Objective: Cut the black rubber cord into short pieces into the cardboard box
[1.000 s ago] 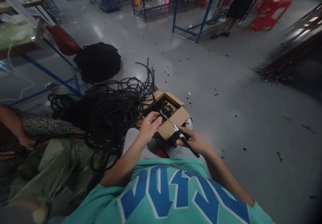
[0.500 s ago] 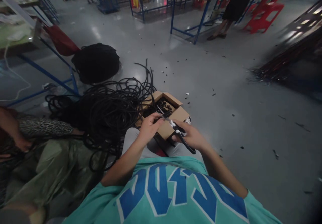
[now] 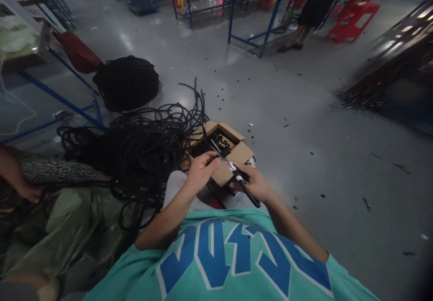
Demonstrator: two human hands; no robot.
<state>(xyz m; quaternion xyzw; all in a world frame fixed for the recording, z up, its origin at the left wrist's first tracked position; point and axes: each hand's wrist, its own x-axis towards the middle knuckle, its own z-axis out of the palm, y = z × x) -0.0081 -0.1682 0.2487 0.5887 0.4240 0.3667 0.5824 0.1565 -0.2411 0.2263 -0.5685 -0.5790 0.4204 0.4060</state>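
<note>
My right hand is wrapped round the black handles of a pair of scissors, whose blades point up and to the left. Beside the blades, my left hand has its thumb and fingers pinched together. What it grips is too small to make out. Both hands are above my lap, at the near side of an open cardboard box that holds many small black pieces.
A large heap of black tubing lies left of the box. Another person's hand is at the far left. A black bag, blue-legged tables and red stools stand farther off.
The scissors handles are closer together than before. My left hand stays almost in place. The whole view has shifted slightly.
</note>
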